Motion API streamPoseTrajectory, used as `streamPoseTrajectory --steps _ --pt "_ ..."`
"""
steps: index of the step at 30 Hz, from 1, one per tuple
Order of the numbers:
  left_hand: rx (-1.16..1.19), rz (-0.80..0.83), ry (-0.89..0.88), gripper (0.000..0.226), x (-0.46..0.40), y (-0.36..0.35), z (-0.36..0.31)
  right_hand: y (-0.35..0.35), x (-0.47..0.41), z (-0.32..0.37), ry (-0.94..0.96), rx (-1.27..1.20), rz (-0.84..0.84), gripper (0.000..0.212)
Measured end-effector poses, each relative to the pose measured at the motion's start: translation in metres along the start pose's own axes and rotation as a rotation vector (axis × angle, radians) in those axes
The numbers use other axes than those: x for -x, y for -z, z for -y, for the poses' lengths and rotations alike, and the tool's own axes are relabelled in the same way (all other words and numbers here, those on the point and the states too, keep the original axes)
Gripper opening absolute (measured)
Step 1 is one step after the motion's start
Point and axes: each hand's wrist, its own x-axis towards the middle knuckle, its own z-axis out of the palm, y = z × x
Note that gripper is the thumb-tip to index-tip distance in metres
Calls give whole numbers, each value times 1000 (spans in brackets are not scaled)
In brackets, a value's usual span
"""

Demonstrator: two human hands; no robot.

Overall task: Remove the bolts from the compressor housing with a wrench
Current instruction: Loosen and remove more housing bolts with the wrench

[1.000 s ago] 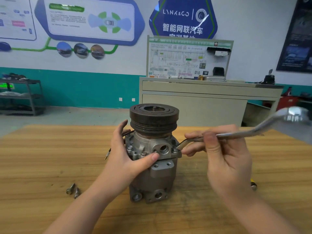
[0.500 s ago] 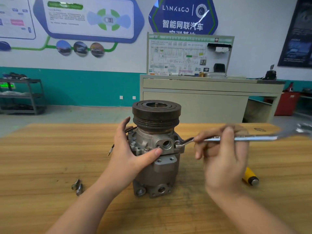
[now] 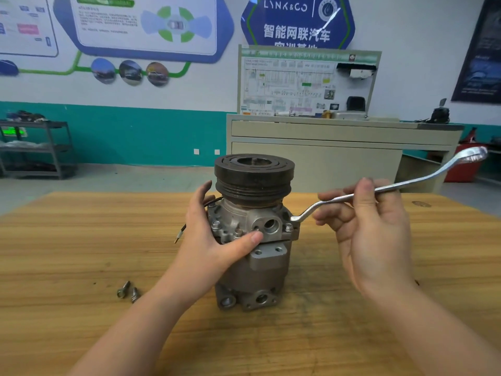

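Compressor housing (image 3: 250, 270) is dull grey cast metal, pulley (image 3: 253, 179) on top dark brown-black with concentric grooves. Wrench (image 3: 385, 189) bright silver, shiny. Two loose bolts (image 3: 127, 290) grey steel. Wire (image 3: 187, 226) black, pale tip. Table (image 3: 81, 240) light yellow-brown wood, streaky grain. Wall (image 3: 135, 131) white over a teal band; cabinet (image 3: 339, 156) beige; sign (image 3: 296, 20) blue, white lettering, green edge.

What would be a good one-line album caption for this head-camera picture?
Left hand steadies an upright compressor while the right hand holds a wrench at a housing bolt.
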Motion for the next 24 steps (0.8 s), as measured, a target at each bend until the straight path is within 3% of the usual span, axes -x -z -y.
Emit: streamPoseTrajectory --steps 4,8,10,12,15,19,21,24 --pt "-6 -3 -4 112 0 -1 -1 -4 19 -3 254 208 135 15" --pt "-29 -5 -16 112 1 0 -1 0 32 -13 703 589 396 17" --pt "-30 -4 -16 114 1 -1 -1 3 38 -21 807 671 389 20" --pt "-19 -5 -11 111 2 -1 -2 0 38 -23 654 454 232 17" --pt "-15 -1 -4 109 2 -1 -2 -5 15 -22 203 75 -103 26" --pt "-17 0 -10 113 0 1 1 -9 -30 -23 -450 -247 -199 33" --pt "-8 3 -14 116 0 1 1 -6 -39 -17 -503 -352 -207 35" --pt "11 9 -11 114 0 1 0 -2 -29 -4 -304 -219 -144 30"
